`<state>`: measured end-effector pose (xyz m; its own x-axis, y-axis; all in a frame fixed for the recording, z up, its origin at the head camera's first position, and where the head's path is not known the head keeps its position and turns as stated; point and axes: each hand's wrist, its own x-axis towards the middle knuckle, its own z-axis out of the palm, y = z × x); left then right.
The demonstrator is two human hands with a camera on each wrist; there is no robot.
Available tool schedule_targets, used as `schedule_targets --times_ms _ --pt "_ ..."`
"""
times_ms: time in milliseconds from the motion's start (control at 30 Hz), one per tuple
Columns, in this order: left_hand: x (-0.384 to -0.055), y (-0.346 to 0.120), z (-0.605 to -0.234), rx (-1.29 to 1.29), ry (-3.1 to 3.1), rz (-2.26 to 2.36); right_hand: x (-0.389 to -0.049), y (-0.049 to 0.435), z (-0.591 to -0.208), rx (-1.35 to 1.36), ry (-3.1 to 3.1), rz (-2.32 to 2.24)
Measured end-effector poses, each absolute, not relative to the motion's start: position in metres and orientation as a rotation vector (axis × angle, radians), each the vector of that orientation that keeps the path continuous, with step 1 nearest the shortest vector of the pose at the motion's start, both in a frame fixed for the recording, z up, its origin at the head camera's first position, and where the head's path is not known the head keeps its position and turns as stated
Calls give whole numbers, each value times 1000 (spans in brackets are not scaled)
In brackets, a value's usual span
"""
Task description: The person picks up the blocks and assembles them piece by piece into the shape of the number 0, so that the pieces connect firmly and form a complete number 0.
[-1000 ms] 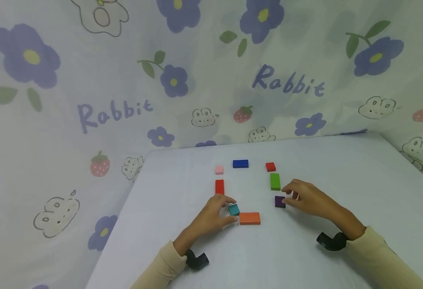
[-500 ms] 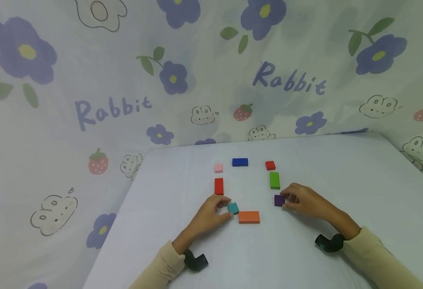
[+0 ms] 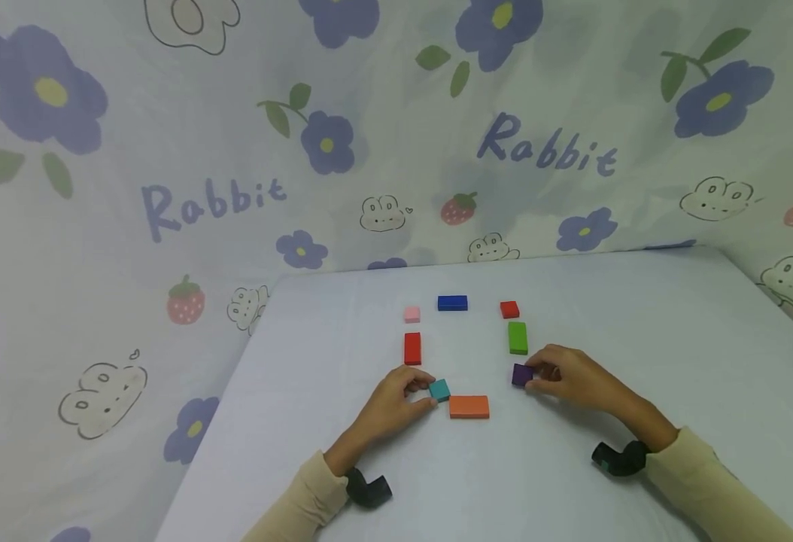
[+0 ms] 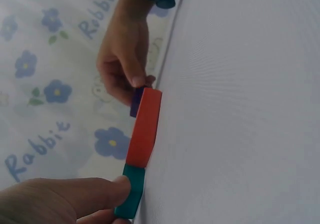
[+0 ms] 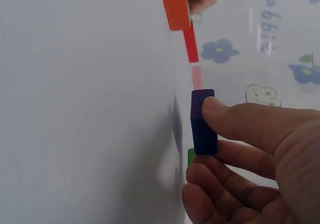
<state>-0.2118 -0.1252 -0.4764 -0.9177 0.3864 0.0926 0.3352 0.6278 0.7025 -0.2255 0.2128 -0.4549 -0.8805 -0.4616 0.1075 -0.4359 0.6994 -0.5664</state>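
While your left grip (image 3: pixel 391 404) pinches the teal block (image 3: pixel 440 390), your right grip (image 3: pixel 574 378) pinches the purple block (image 3: pixel 521 375). The orange block (image 3: pixel 469 407) lies lengthwise left-to-right, nearer your left grip.

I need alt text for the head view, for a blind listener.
A person's left hand pinches a teal block and their right hand a purple block at a white table. An orange block lies beside the teal one; farther back are a long red block, pink block, blue block, small red block and green block, before a flowered cloth.
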Motion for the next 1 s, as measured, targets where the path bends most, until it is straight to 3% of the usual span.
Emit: schedule_targets --times_ms 1000 --pt "-213 -126 -477 607 2765 1164 -208 172 -472 -784 2920 -1037"
